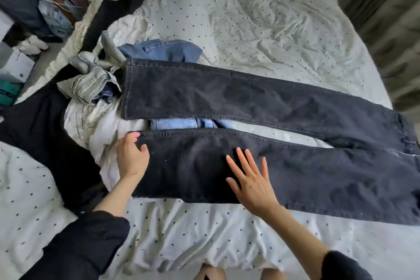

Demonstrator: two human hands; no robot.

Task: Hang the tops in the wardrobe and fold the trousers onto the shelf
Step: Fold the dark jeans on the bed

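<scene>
2 legs of the dark trousers (261, 98) lie spread flat across the dotted bed sheet (261, 13), running from 9 o'clock toward 3 o'clock, waistband end at the right edge. Only 1 view — head cam.

Left hand (131, 157) sits at the near leg's hem, around 8 o'clock of frame centre, fingers curled at the hem corner — looks like a pinch on the cloth, though the thumb is hidden. Right hand (252, 180) lies flat on the same leg at about 5 o'clock, fingers straight and spread wide, holding nothing.

Risks, as I judge: the far leg rests partly on the clothes pile (95, 88), incl. blue jeans (163, 50), so folding 1 leg over the other could drag loose items along or leave a lumpy, skewed fold. Uneven hems would give a crooked stack.

Hard to see: waistband is cut off at 3 o'clock; wardrobe contents at 10 o'clock are blurred; can't tell which pile items are tops.
</scene>
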